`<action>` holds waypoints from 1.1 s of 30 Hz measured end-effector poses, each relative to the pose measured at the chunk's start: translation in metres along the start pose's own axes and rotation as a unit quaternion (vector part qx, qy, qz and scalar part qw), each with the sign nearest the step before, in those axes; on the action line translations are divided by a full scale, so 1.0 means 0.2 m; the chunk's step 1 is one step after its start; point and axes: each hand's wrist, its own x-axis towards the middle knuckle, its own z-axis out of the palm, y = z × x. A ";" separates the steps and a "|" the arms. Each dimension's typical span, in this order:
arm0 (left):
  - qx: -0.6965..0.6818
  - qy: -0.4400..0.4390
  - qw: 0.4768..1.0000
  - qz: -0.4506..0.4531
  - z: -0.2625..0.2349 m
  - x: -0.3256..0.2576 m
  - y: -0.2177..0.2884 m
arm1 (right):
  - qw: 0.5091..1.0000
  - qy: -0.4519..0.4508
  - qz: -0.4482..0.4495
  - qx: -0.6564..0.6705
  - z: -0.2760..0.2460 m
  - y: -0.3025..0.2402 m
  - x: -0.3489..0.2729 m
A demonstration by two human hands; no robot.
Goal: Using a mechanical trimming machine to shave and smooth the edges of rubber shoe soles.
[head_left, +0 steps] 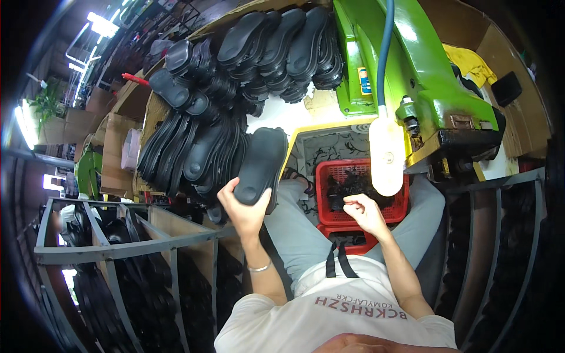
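Note:
My left hand is closed around the heel end of a black shoe sole, keeping it tilted beside the stacks at the table's front edge. More than one layer shows along the sole's side. My right hand hovers over the red plastic basket between my knees, its fingers curled together. Whatever those fingers may pinch is too small or hidden to make out. Black rubber scraps lie inside the basket.
Stacked black soles crowd the table's left and back. A green machine rises at the right, with a pale sole-shaped plate projecting above the basket. Metal racks filled with dark soles flank me. A yellow cloth lies in a cardboard box.

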 end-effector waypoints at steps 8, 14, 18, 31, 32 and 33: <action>-0.353 -0.383 0.847 0.109 0.07 -0.18 0.35 | 0.863 0.118 0.056 0.488 -0.31 -0.11 -0.21; -0.624 -0.408 0.642 -0.178 0.59 -0.57 0.45 | 0.903 0.146 0.095 0.392 -0.46 0.13 -0.66; -0.524 -0.452 0.693 -0.201 0.65 -0.57 0.73 | 0.922 0.156 0.117 0.335 -0.31 0.11 -0.73; -0.266 -0.288 0.919 0.034 0.67 -0.55 0.67 | 0.876 0.354 0.015 0.326 -0.58 -0.03 -0.74; -0.287 -0.282 0.915 0.042 0.68 -0.53 0.66 | 0.877 0.358 -0.008 0.321 -0.64 -0.16 -0.66; -0.311 -0.280 0.907 0.052 0.70 -0.51 0.66 | 0.870 0.398 -0.023 0.291 -0.71 -0.18 -0.63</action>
